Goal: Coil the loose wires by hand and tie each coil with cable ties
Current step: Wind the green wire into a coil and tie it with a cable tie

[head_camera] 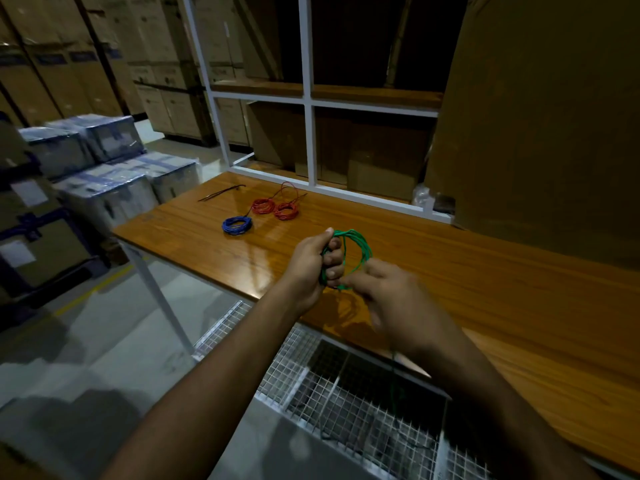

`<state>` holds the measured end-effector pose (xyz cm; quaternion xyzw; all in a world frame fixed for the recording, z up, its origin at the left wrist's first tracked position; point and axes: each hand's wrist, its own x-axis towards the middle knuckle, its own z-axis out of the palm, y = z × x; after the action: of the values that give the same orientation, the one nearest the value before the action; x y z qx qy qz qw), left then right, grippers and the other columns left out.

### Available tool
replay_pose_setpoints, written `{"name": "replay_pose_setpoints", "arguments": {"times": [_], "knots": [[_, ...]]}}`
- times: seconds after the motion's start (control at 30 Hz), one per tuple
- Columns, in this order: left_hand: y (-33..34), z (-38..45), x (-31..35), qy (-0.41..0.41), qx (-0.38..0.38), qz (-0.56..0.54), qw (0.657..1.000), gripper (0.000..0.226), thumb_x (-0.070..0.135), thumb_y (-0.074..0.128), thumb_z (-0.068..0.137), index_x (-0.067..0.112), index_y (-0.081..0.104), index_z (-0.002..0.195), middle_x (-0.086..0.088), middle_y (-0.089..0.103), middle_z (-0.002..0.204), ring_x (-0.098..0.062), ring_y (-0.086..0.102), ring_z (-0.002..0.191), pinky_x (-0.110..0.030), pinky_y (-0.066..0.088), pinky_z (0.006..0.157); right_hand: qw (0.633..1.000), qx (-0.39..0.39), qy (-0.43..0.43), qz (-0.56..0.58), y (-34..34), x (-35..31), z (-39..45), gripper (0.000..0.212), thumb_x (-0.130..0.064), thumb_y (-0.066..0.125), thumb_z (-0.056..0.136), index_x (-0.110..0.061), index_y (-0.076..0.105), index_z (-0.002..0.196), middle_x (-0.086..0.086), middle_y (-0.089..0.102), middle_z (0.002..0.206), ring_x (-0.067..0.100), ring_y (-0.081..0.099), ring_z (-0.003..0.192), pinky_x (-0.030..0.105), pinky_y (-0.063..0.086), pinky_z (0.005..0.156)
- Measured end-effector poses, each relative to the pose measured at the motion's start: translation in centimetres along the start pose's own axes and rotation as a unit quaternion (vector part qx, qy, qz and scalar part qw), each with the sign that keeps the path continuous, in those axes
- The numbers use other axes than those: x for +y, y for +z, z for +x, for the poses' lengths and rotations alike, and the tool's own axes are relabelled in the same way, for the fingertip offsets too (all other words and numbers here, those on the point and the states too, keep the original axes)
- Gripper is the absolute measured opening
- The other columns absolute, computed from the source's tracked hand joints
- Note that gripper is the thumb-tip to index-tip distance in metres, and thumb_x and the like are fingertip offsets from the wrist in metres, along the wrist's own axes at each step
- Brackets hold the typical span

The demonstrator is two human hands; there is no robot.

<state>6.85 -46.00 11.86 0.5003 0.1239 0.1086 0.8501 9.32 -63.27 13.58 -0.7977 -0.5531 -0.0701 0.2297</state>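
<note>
The green wire (358,249) is held as a coil above the near edge of the table (485,289), between two bare hands. A loose dark strand of it trails down from under the right hand (391,299) toward the wire-mesh shelf (346,393) below the table at 6 o'clock. The left hand (311,261) has its fingers (334,258) clenched around the left side of the coil, thumb on top. The right hand, just at 4 o'clock of the coil, pinches the wire at the coil's lower edge, its fingers closed on the strand. Farther out on the table, at 11 o'clock from the hands, lies a blue coil (237,225). Just beyond it, two red coils (275,207) lie side by side, touching, with a loose red loop rising behind them. At 10 o'clock of these, near the far left corner of the table, lie black cable ties (221,194) in a thin bundle. Behind the table stands a white metal rack (308,98) with cardboard boxes (540,116), and wrapped cartons (104,157) are stacked at far left on the floor.
</note>
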Motion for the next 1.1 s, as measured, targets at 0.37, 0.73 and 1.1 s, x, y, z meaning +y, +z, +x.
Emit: {"name": "replay_pose_setpoints", "arguments": {"times": [0.37,0.73,1.1], "knots": [[1.4,-1.0,-0.7,-0.034,-0.053,0.023,0.998,0.038,0.032,0.032,0.108,0.017,0.042,0.074,-0.002,0.043,0.058,-0.013,0.042,0.044,-0.024,0.036,0.045,0.967,0.201,0.144,0.059,-0.3,3.6,1.3,0.027,-0.041,0.070,0.089,-0.022,0.065,0.070,-0.008,0.057,0.059,0.003,0.052,0.054,0.023,0.040,0.047],[1.6,-1.1,-1.5,-0.114,-0.136,-0.069,0.982,0.035,0.035,0.031,0.105,0.013,0.048,0.084,0.008,0.034,0.050,-0.004,0.029,0.038,-0.016,0.024,0.037,0.954,0.178,0.174,0.169,-3.0,6.0,3.2,0.020,-0.037,0.078,0.083,-0.022,0.071,0.072,-0.002,0.064,0.057,0.009,0.058,0.040,0.022,0.048,0.041],[-0.6,-1.1,2.4,-0.024,-0.091,-0.126,0.987,0.040,0.037,0.034,0.106,0.021,0.046,0.072,0.010,0.028,0.048,-0.003,0.024,0.037,-0.016,0.017,0.036,0.707,-0.115,0.255,0.650,3.7,12.7,-2.2,0.050,-0.037,0.085,0.072,-0.004,0.064,0.104,0.003,0.048,0.071,0.016,0.044,0.065,0.028,0.037,0.062]]}}
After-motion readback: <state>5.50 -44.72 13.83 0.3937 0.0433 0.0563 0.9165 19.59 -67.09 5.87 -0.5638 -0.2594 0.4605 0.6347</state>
